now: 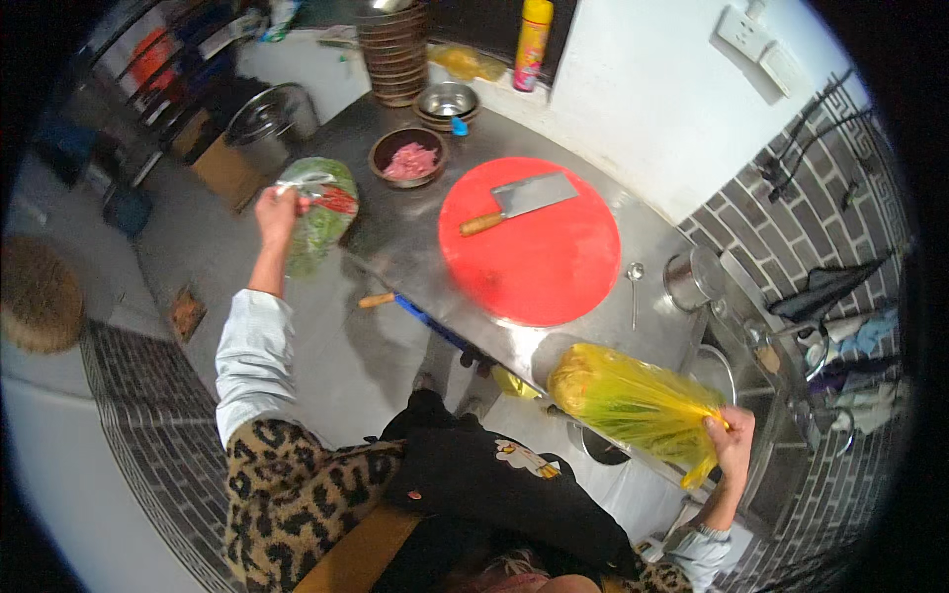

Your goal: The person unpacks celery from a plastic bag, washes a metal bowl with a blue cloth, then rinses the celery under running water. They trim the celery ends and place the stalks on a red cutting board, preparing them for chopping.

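My left hand (281, 210) is closed on the gathered top of a clear plastic bag (321, 222) with green vegetables and something red, perhaps chillies, inside. That bag hangs just off the left end of the steel counter. Over at the right, my right hand (729, 443) grips the bunched end of a yellow plastic bag (633, 395), stretched along the counter's near edge; pale and green produce shows through it. Between the hands lies a round red cutting board (534, 277) with a wooden-handled cleaver (539, 195) resting on it.
A bowl of sliced pink meat (408, 161), metal bowls (447, 101) and a tall stack of brown bowls (393, 54) stand at the back. A yellow spray can (533, 44) is on the ledge. Right of the board are a small ladle (635, 287), a metal pot (692, 277) and a sink (756, 405).
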